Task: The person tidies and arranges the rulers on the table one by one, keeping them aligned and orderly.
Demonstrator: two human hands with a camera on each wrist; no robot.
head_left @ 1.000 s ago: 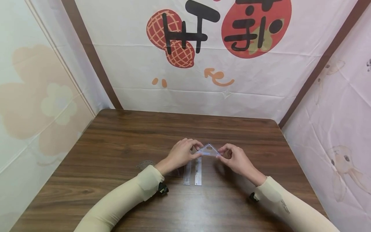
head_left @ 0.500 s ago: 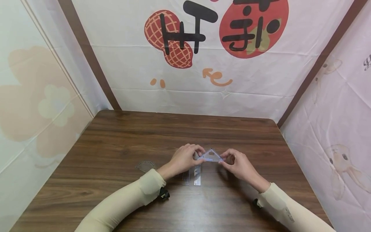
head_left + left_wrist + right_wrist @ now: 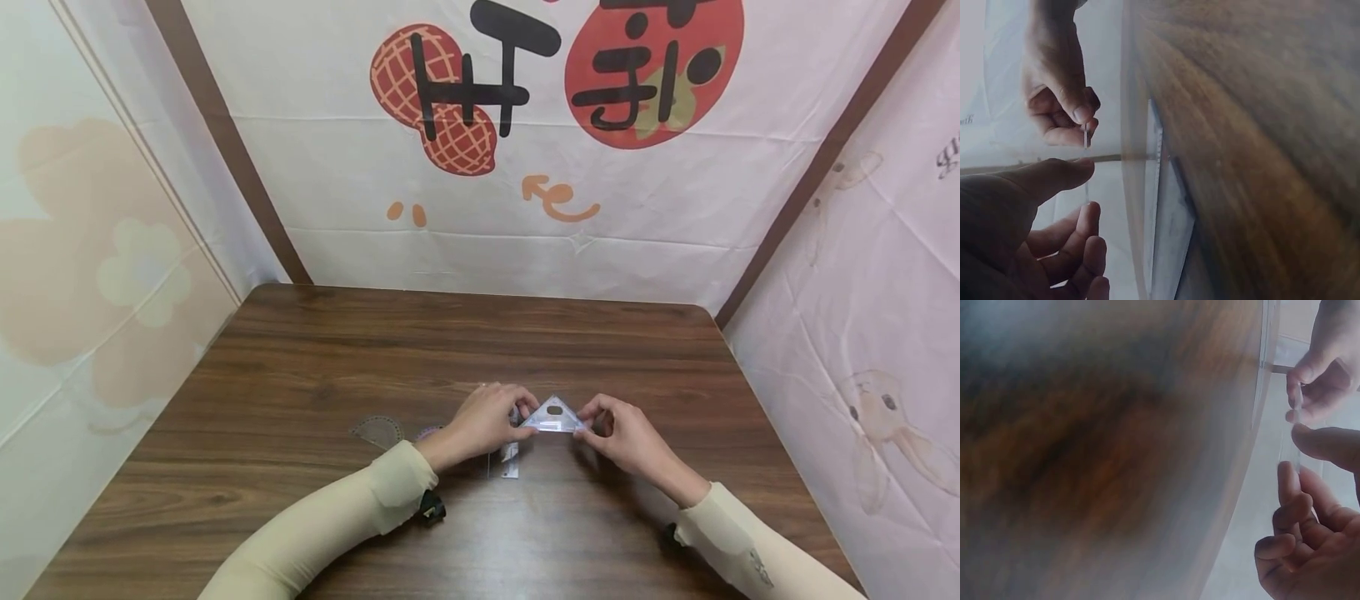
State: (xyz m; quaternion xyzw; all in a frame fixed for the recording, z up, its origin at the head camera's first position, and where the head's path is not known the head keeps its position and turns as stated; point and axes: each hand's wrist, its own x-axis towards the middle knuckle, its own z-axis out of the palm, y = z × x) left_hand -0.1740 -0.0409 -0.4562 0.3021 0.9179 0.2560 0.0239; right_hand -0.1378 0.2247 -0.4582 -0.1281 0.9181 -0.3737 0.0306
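Observation:
A clear triangular set square with an oval hole is held between both hands above the table. My left hand pinches its left corner between thumb and fingers. At the right corner, the thumb and fingers of my right hand do the same. Both wrist views show the set square as a thin line, seen edge-on. Beneath my left hand lies a clear ruler, partly covered; only an edge of a second strip shows beside it.
A clear protractor lies left of my left forearm. Beside it, a purplish curved piece is mostly hidden by the wrist. The wooden table ends at a printed cloth backdrop.
Both hands have brought the set square slightly right and nearer to me. The left hand now covers more of the rulers, and the purplish piece has come into sight beside the wrist.

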